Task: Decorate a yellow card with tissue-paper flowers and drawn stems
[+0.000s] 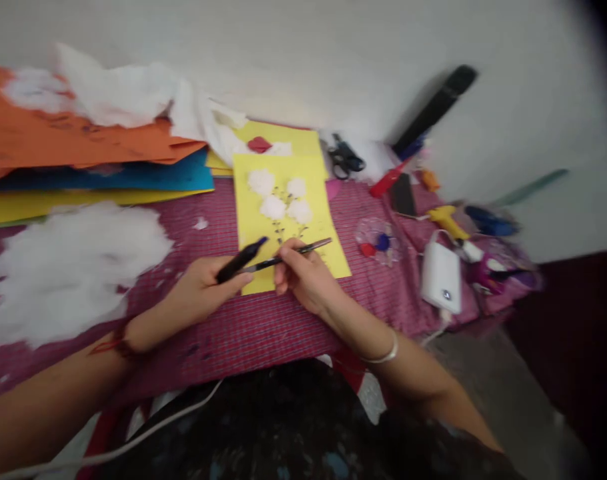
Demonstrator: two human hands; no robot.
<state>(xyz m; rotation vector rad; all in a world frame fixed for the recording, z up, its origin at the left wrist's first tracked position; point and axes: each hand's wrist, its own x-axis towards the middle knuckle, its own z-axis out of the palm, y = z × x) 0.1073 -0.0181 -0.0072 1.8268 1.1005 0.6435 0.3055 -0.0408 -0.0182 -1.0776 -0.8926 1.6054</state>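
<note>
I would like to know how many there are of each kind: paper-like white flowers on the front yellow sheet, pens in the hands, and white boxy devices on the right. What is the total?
White flowers: 4
Pens: 2 (thick dark pen, left hand; slim pen, right hand)
White boxy device: 1
Total: 7

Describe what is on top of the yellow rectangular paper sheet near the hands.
On the yellow rectangular paper sheet are four fluffy white flower shapes with dark leafy stems. The right hand and a slim dark pen cover part of its lower area; what lies beneath is hidden.
</note>
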